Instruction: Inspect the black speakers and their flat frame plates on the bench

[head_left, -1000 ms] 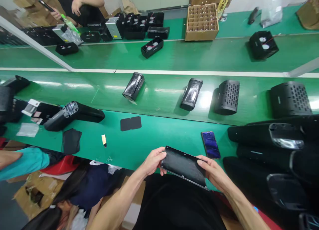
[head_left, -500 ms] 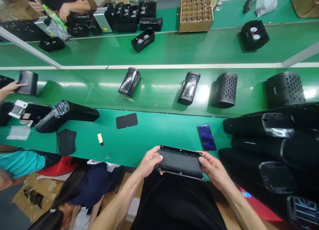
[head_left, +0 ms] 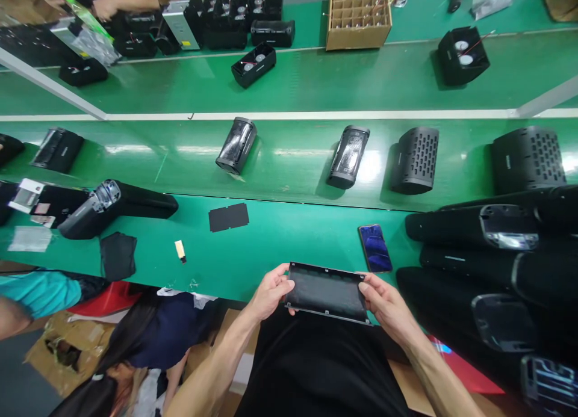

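A black rectangular panel (head_left: 327,293) with small clips along its long edges is held level at the front edge of the green bench. My left hand (head_left: 271,292) grips its left end, thumb on top. At the right end, my right hand (head_left: 383,298) pinches it the same way. Beyond my right hand a phone (head_left: 375,248) lies on the bench. Further left are a flat black sheet (head_left: 229,217), a small cream-coloured piece (head_left: 180,250) and a dark cloth-like stack (head_left: 118,256).
Black speaker-like housings (head_left: 237,145) stand on the green belt (head_left: 280,164) behind the bench. Large black casings (head_left: 474,224) are piled at the right. A long casing (head_left: 144,202) lies left. People sit at lower left; another person's hands (head_left: 106,6) show at the top left.
Both my hands hold the panel almost still. At the far left, another person's hand has left a black housing, which now lies turned on the belt. The view has shifted slightly.
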### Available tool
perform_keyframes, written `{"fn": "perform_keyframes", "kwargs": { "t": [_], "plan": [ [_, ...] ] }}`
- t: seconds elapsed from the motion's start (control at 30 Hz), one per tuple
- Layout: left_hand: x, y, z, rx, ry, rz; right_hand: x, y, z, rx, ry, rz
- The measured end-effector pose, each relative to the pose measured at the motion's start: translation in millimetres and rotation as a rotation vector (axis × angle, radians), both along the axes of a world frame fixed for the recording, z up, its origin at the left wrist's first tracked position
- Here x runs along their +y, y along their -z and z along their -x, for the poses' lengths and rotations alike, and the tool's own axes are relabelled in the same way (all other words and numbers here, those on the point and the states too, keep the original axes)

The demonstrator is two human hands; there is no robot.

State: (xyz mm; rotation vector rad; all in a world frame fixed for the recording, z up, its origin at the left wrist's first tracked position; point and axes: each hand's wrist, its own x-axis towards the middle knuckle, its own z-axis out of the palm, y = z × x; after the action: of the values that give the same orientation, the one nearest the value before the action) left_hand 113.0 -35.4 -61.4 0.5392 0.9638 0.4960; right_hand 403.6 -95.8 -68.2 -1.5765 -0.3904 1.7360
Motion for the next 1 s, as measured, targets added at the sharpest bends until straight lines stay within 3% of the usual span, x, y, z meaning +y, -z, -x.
{"fn": "perform_keyframes", "kwargs": {
  "t": [1.0],
  "plan": [
    [8.0, 3.2, -1.7, 0.026, -0.005, 0.053, 9.0, -0.3, 2.9, 0.015, -0.005, 0.004]
  ]
}}
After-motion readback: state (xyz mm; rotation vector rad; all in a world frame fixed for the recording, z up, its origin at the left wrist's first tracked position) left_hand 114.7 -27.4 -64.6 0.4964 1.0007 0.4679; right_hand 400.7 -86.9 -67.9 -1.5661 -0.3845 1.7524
